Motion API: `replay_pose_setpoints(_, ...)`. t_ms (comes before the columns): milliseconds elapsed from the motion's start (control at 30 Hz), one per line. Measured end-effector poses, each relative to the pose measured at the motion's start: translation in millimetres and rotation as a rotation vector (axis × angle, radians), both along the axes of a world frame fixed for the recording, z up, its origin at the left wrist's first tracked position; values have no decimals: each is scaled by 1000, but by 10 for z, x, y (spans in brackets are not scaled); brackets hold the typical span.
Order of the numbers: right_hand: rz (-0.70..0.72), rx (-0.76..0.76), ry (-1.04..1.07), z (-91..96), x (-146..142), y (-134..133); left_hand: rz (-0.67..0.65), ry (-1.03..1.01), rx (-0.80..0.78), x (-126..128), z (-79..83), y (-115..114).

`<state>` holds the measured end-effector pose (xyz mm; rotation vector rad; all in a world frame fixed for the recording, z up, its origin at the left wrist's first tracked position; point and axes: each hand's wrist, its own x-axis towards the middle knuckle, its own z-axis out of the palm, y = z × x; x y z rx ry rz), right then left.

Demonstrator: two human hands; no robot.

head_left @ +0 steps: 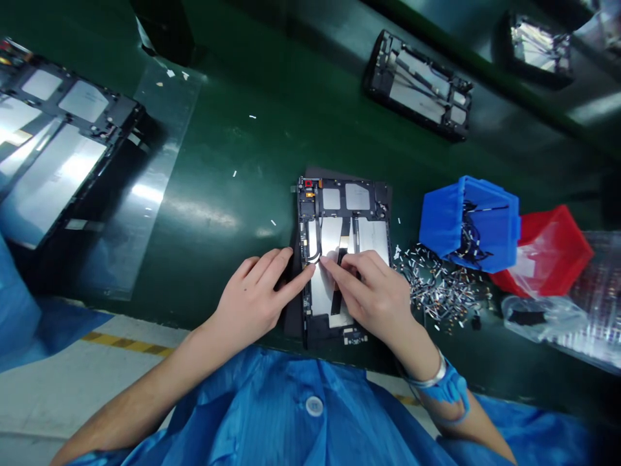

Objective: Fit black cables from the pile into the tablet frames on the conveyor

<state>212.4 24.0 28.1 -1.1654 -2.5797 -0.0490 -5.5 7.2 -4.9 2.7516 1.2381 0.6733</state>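
An opened tablet chassis (345, 213) lies on a dark mat on the green belt, its silver battery panels and black frame exposed. My left hand (255, 298) rests on its left edge, fingers stretched together, index tip pressing a thin black cable (315, 249) that curves down the left side. My right hand (371, 291) lies over the lower middle of the chassis. Its index finger and thumb are pinched at the cable's end, tip to tip with my left index. A blue strap and a metal band circle my right wrist (444, 382).
A blue bin (468, 223) of black cables and a red bin (548, 249) stand to the right, with a heap of small loose parts (441, 288) before them. Clear bags (543, 317) lie far right. More open chassis sit at far left (58, 149) and on the belt above (420, 84).
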Motion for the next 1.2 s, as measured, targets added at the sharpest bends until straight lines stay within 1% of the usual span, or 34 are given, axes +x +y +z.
replay_pose_setpoints(200, 25, 28, -63, -7, 4, 42, 4, 10, 9, 5, 3, 12)
replay_pose_setpoints(433, -21, 60, -108, -30, 18, 137, -1, 17, 0, -3, 9, 13)
replay_pose_setpoints(633, -26, 86, -155, -25, -8, 209, 23, -25, -36, -7, 7, 3)
replay_pose_setpoints(800, -48, 86, -236, -42, -82, 224, 27, -11, -8, -10, -22, -14)
replay_pose_setpoints(900, -79, 67, -275, 1, -110, 229, 47, 20, 4, -11, -25, -29)
replay_pose_setpoints(967, -100, 72, -241, 64, -72, 196, 52, 38, 3, -13, -20, -28)
replay_pose_setpoints(1033, -173, 88, -163, 131, 27, 109, 57, 30, -13, -20, -12, -19)
replay_pose_setpoints(1100, -316, 116, -94, 168, 168, -25, 81, -22, -44, -28, -3, -20)
replay_pose_setpoints(1167, -477, 133, -84, 150, 306, -177, 141, -87, -92, -25, 7, -59)
replay_pose_setpoints(1200, -534, 126, -94, 120, 360, -246, 177, -111, -120, -13, 13, -100)
